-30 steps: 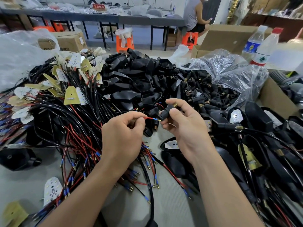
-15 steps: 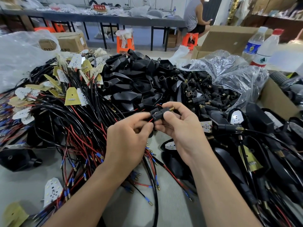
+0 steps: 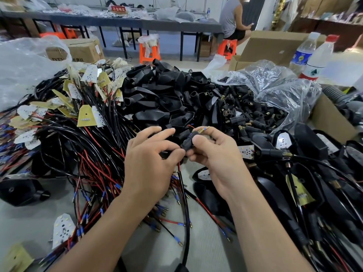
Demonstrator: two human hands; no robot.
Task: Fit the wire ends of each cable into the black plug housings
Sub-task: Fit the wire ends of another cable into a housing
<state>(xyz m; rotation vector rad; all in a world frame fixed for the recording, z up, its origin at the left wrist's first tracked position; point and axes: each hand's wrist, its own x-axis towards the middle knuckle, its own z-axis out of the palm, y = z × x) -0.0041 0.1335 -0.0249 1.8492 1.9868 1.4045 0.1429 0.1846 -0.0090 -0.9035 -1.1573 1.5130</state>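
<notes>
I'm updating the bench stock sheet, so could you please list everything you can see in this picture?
plug housing: one, black, held between both hands at centre
cable: one, black, hanging down from the held housing
loose cables: many, black and red with blue ends, heaped on the left
circuit boards: many, yellow and white, among the left cables
large shells: many, black, piled at centre back
small plug housings: many, black, in a clear bag at the right
bottles: two, clear plastic, far right
cardboard boxes: several, brown, behind
stools: several, orange, background
seated person: one, background
left hand: gripping the cable
right hand: gripping the housing
</notes>
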